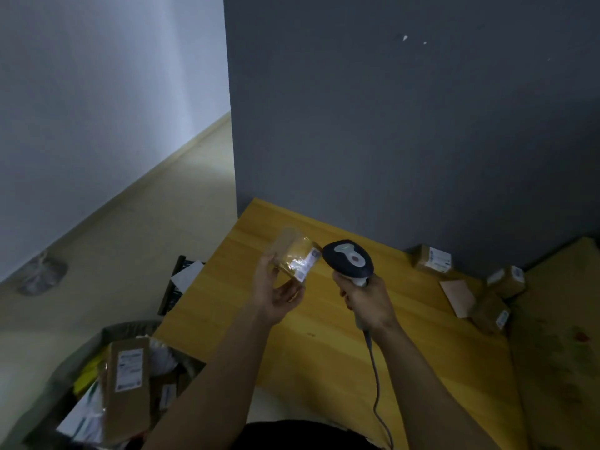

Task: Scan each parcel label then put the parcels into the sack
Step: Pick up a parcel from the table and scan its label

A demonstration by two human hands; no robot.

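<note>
Both hands work above the worktop (324, 368). Off its near left corner the sack (69, 365) gapes, parcels inside. Above the worktop's middle, the left hand (276, 295) holds a small parcel (289, 251), fingers curled round its lower end, label (306, 264) turned right. The right hand (367, 302) grips the scanner (349, 259), its head almost at the label. Glare washes the label, so tilting the parcel slightly and holding both steady should help. More parcels (433, 263) wait at the worktop's far right.
</note>
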